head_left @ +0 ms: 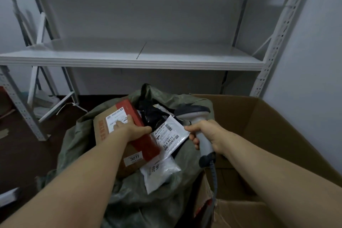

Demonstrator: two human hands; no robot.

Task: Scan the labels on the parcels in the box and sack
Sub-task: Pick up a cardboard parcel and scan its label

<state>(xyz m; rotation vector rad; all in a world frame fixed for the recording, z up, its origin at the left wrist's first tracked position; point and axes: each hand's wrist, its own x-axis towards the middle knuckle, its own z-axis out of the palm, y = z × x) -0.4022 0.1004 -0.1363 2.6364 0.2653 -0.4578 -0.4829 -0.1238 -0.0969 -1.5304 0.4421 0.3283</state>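
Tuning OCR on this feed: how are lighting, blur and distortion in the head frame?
Head view: dim, flat light, no hard shadows; wide-angle lens bows the shelf rack; the label on the red box, under the left hand, is soft and partly covered; the white mailer label shows large digits, fine print unreadable.

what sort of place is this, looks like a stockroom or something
Probably a parcel depot or storeroom: a green sack stuffed with labelled parcels beside a big cardboard box, a barcode scanner gripped in the right hand, and white metal shelving behind.
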